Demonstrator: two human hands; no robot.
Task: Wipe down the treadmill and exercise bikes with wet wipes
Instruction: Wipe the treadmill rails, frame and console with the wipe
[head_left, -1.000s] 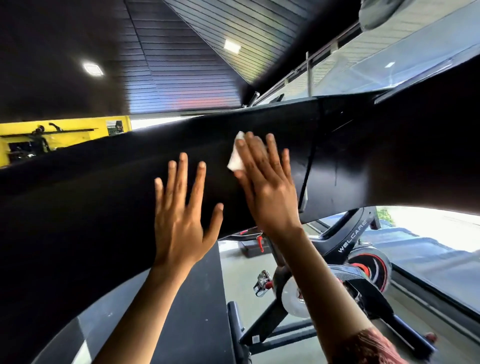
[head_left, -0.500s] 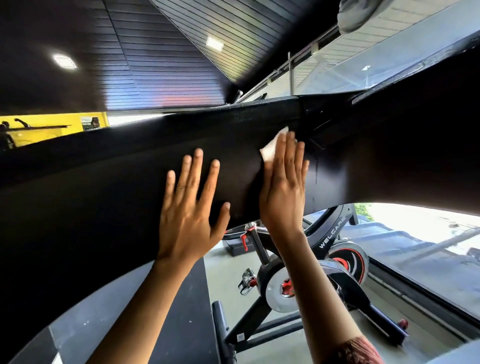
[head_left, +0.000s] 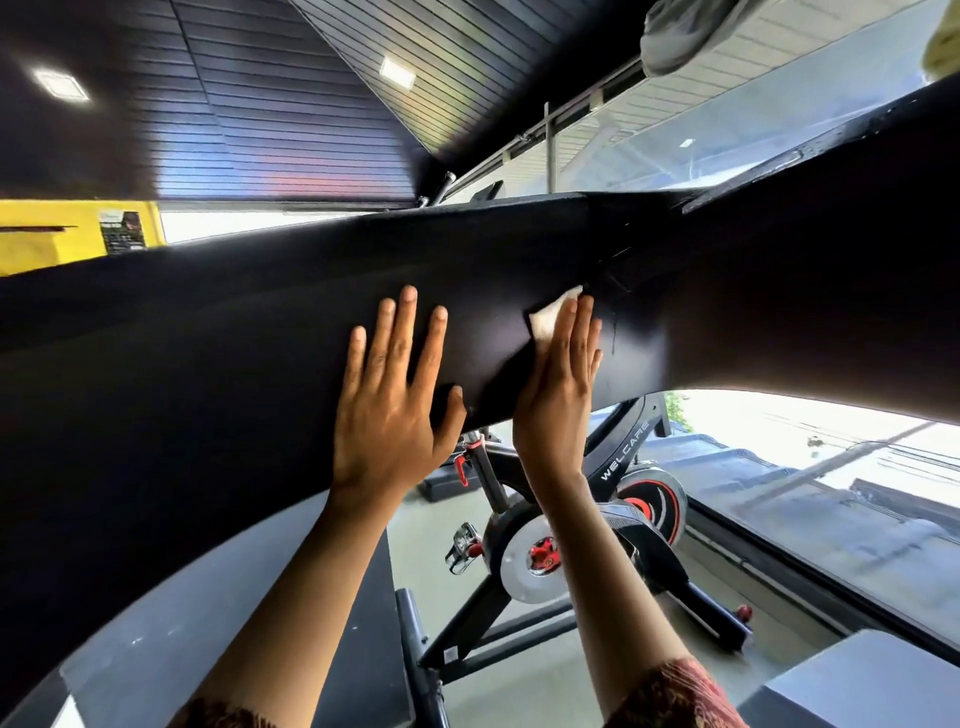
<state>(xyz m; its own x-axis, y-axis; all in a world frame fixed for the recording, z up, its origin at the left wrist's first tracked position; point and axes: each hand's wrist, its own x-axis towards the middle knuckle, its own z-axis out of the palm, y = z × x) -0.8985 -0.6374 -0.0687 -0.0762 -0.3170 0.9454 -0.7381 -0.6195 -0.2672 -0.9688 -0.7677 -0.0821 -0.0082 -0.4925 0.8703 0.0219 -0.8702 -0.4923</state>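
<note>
- Head view: my left hand (head_left: 387, 410) lay flat on the black treadmill panel (head_left: 208, 364), fingers straight and spread wide, thumb just above the panel's lower edge.
- My right hand (head_left: 558, 395) was just beside it, apart from it, with fingers straight and close together, pressing the wet wipe (head_left: 548, 318) flat against the same panel. No finger curled round the wipe.
- The wipe showed white above and left of my right fingertips (head_left: 584, 306). Its top corner reached a seam (head_left: 615, 283) in the panel.
- The heel of my right hand sat at the panel's lower edge, and the wrist hung below it.
- Left of my left hand, the panel ran as a long bare black stretch to the frame's edge. Right of the seam, it continued dark and broad.
- Below the lower edge, an exercise bike (head_left: 530, 558) stood on the floor, well apart from both hands.
- A window (head_left: 831, 467) ran along the right side.
</note>
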